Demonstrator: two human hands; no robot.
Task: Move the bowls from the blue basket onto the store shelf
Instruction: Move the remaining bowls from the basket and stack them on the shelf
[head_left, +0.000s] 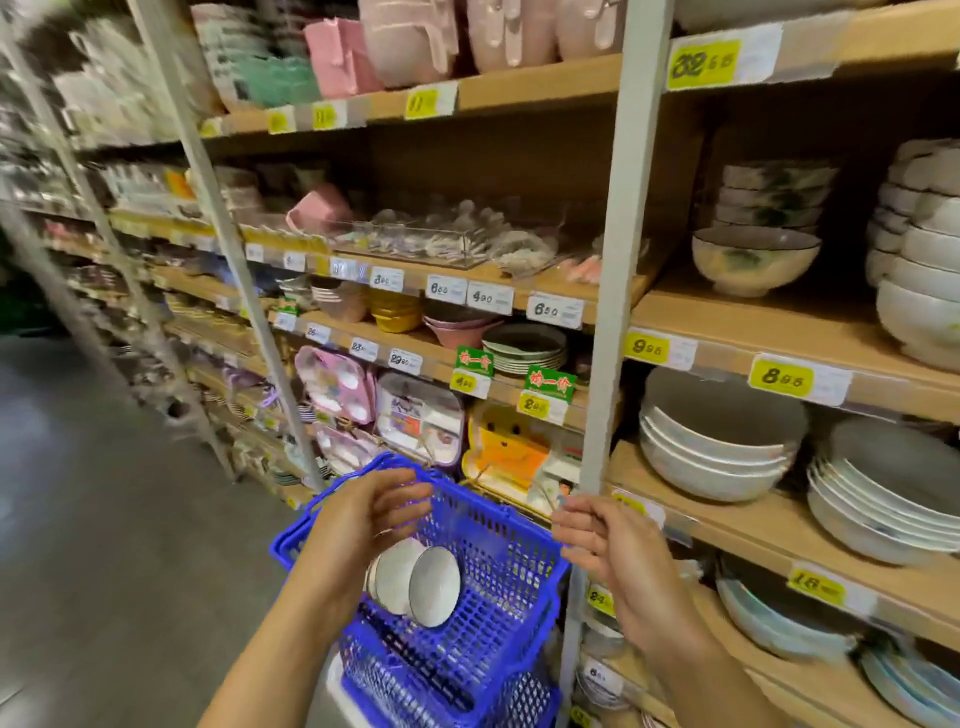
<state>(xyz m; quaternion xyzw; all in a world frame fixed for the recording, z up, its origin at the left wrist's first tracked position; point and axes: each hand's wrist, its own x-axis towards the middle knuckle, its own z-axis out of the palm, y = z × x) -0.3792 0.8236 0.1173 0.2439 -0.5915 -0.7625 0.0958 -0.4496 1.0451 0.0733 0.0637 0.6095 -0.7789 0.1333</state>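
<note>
Hovering the left hand, fingers relaxed and empty, over the blue basket where white bowls lie tipped on their sides, with the right hand loosely curled, empty, just beside the grey upright of the store shelf.

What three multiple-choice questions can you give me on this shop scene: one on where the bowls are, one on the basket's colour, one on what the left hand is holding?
1. Where do the bowls lie? A on the floor; B in the basket; C on the top shelf.
2. What colour is the basket? A red; B blue; C green.
3. What does the left hand hold? A a bowl; B a price tag; C nothing.
Answers: 1 B, they lie on their sides inside its mesh walls. 2 B, its mesh and rim are blue. 3 C, its fingers are relaxed and empty above the basket.
</note>
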